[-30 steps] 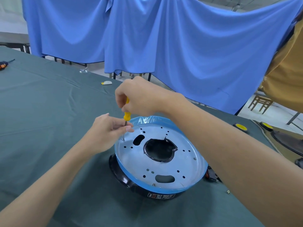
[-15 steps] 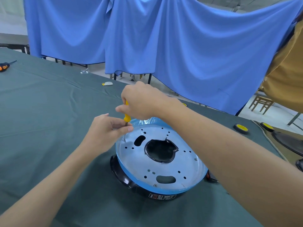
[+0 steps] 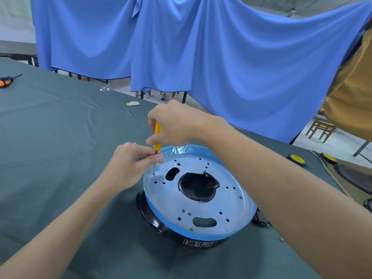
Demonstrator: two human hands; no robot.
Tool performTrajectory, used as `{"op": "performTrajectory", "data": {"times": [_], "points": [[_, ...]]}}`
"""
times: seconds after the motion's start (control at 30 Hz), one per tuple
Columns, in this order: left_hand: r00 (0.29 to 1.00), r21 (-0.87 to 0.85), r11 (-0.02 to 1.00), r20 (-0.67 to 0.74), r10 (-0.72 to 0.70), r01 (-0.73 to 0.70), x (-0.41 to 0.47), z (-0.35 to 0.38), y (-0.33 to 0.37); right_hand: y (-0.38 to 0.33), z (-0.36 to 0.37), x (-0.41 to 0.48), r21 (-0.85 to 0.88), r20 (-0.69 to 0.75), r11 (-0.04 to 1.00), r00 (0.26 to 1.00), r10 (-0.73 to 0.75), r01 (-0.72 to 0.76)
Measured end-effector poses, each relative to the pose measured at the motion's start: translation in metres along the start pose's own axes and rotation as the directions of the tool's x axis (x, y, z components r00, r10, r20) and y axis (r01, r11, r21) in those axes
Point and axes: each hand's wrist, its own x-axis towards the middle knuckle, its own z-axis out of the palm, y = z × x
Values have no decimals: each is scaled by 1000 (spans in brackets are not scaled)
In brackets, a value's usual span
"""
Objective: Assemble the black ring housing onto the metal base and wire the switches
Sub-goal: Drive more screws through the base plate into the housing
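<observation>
Black ring housing (image 3: 149, 215) carries a label (image 3: 199, 243), print unreadable.

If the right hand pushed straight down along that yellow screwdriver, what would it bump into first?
Probably the left hand, whose fingers pinch the shaft of the screwdriver just below the right hand; under them lies the metal base. Depth is hard to judge from one view.

- Metal base (image 3: 231, 208): round silver plate with a blue-film rim, a central cut-out, two oblong slots and many small holes. Lies flat atop the housing.
- Black ring housing (image 3: 149, 216): glossy, sits beneath the base, label on the near side, rests on the desk (image 3: 60, 158).
</observation>
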Motion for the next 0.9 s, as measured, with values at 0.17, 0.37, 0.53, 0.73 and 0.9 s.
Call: {"op": "performTrajectory", "data": {"times": [0.17, 0.37, 0.53, 0.73, 0.9], "points": [[999, -149, 989, -48, -23, 16, -4, -2, 11, -1, -8, -2, 36, -61, 999, 997, -38, 40], [977, -250, 967, -213, 1, -56, -2, -1, 20, 0, 0, 2, 37, -12, 998, 999, 46, -45], [999, -329, 944, -45, 7, -21, -2, -5, 19, 1, -12, -4, 65, -95, 997, 995, -26, 32], [973, -193, 978, -227, 31, -76, -3, 7, 20, 2, 0, -3, -86, -175, 995, 984, 40, -56], [998, -182, 981, -45, 53, -61, 0, -4, 15, 3, -10, -9, 100, -88, 994, 996, -24, 32]]}}
